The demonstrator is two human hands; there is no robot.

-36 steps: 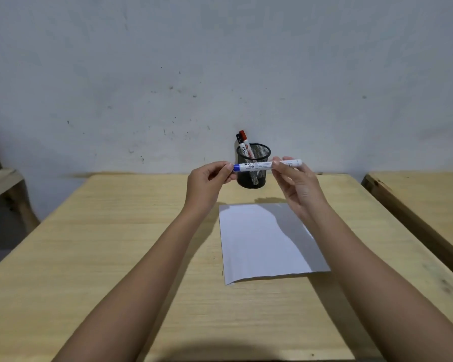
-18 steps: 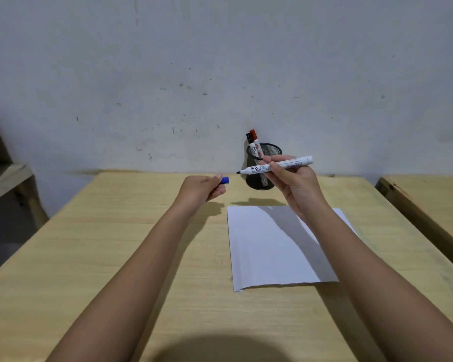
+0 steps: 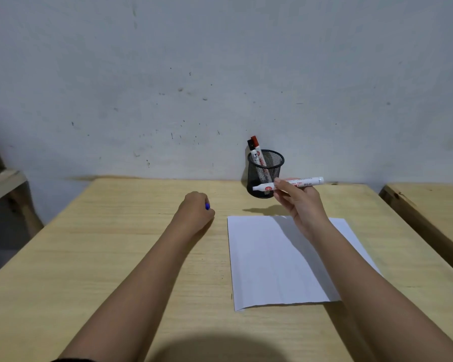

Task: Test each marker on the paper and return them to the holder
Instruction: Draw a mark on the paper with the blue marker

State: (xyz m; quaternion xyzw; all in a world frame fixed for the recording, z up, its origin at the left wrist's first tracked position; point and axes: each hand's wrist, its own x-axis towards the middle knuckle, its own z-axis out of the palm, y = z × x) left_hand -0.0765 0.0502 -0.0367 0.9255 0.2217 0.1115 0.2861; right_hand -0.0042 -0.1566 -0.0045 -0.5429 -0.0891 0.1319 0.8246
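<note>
My right hand [image 3: 300, 202] holds an uncapped white marker [image 3: 302, 183] level above the far edge of the white paper [image 3: 270, 262], its tip pointing left in front of the black mesh holder [image 3: 271, 165]. The holder stands at the back of the wooden table [image 3: 115, 257] and contains a red-capped marker [image 3: 258, 152] and a black-capped marker [image 3: 252, 150]. My left hand [image 3: 195, 209] rests on the table left of the paper, closed around the blue cap [image 3: 207, 206], of which only an end shows.
A second wooden table [image 3: 429, 205] stands close on the right. A wooden shelf or bench [image 3: 0, 184] is at the far left. A marked white wall rises right behind the holder.
The blue cap came off the marker. My left hand carried it left and down onto the table. My right hand lowered the uncapped marker slightly toward the paper.
</note>
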